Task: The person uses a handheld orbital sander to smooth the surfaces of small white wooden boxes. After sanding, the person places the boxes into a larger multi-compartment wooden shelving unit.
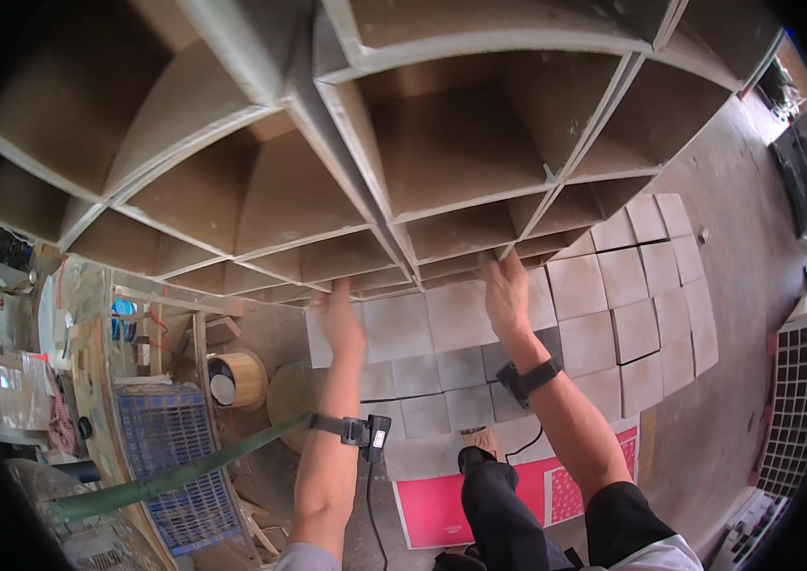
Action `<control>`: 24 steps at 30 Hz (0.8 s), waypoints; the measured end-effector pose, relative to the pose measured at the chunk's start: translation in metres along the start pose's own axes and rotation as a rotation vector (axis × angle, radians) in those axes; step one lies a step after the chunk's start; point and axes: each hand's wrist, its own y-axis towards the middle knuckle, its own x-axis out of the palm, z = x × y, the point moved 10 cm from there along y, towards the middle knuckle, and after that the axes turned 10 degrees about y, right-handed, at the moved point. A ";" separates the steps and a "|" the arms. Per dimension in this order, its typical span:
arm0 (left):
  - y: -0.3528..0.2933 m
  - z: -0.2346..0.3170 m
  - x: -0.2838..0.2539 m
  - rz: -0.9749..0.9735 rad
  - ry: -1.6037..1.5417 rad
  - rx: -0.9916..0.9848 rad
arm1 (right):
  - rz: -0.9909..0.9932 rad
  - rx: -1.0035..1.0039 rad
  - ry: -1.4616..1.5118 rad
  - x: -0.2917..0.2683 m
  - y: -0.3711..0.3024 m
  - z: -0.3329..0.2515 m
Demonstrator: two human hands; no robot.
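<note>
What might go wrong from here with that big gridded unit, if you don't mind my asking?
The left hand and right hand are both at one edge of the gridded unit, so it might tip. Pale blocks lie near that edge, so fingers might get pinched against them. The black cable hanging by the left forearm could snag.

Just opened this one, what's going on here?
A person has both arms stretched forward, with the left hand and right hand at the low edge of a large grid of open compartments that fills the upper view. Whether the fingers are closed around it is hard to tell. Below, rows of pale square blocks sit beyond a pink printed sheet. To the left are a blue slatted panel and a green tube.
</note>
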 end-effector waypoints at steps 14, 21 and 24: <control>-0.086 -0.004 -0.001 0.013 0.437 0.363 | 0.006 0.059 -0.007 -0.009 0.001 0.004; -0.049 -0.007 0.050 -0.126 0.760 0.457 | -0.048 0.038 -0.076 -0.006 0.001 0.002; -0.044 -0.032 0.008 -0.009 0.553 0.066 | -0.004 0.059 -0.132 -0.010 -0.001 -0.003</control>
